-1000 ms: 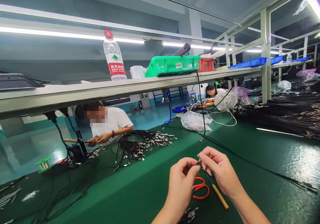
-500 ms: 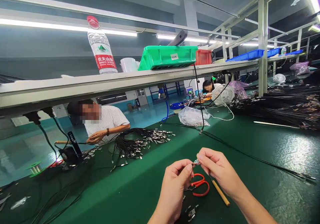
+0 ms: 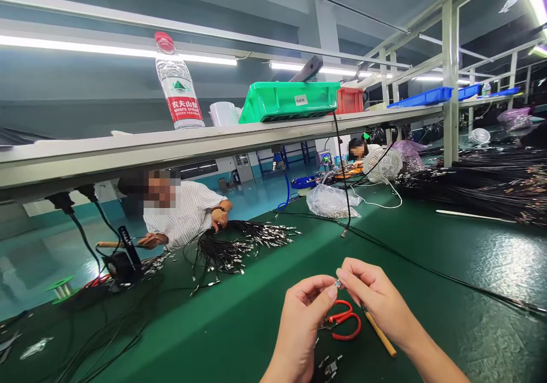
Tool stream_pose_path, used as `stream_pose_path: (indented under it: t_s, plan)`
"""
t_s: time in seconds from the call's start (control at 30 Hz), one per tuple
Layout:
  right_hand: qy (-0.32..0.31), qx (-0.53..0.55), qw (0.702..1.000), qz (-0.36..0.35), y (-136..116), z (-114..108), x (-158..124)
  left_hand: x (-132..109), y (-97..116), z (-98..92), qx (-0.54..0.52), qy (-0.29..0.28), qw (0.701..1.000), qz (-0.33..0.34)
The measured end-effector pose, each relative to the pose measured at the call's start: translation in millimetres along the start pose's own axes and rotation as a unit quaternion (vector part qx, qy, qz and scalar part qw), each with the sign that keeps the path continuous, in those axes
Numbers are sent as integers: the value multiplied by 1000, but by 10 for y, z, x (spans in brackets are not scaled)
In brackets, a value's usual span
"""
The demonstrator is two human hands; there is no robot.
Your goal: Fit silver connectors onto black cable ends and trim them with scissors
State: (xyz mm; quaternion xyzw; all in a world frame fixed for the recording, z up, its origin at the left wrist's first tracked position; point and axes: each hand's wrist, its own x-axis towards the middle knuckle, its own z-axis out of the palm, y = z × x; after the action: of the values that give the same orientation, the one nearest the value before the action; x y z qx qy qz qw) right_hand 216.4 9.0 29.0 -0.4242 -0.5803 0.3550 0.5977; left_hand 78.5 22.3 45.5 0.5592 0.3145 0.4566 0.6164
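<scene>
My left hand (image 3: 304,317) and my right hand (image 3: 376,298) meet low in the middle of the view above the green table (image 3: 239,314). Both pinch one small metal connector (image 3: 339,284) between thumb and fingertips; it is too small to make out further. Under the hands lie red-handled scissors (image 3: 345,323) and a wooden-handled tool (image 3: 379,333). A few small metal parts (image 3: 328,365) rest by my left wrist. A thin black cable (image 3: 427,269) runs off to the right behind my right hand.
Across the table a person in a striped shirt (image 3: 183,215) touches a bundle of black wires (image 3: 231,245). A shelf (image 3: 213,138) overhead carries a water bottle (image 3: 177,89) and a green bin (image 3: 290,102). More wire heaps (image 3: 482,186), a white fan (image 3: 384,165) and a plastic bag (image 3: 330,200) stand right.
My hands stay together on the small connector, shifting slightly. The person opposite has moved one hand over to the wire bundle. The view has tilted a little.
</scene>
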Motion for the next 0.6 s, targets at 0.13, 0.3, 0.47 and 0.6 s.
stream_pose_path:
  t_s: [0.13, 0.3, 0.47, 0.6]
  plan:
    - [-1, -3, 1000, -5, -3, 3, -10, -12, 12, 31, 17, 6, 1000, 9]
    - [-9, 19, 1000, -4, 22, 6, 1, -19, 10, 29, -16, -25, 1000, 2]
    - [-26, 53, 998, 10, 56, -4, 7, -3, -2, 5, -26, -33, 999, 5]
    - [-30, 71, 997, 21, 41, -1, -4, -3, -14, -8, -28, -37, 999, 8]
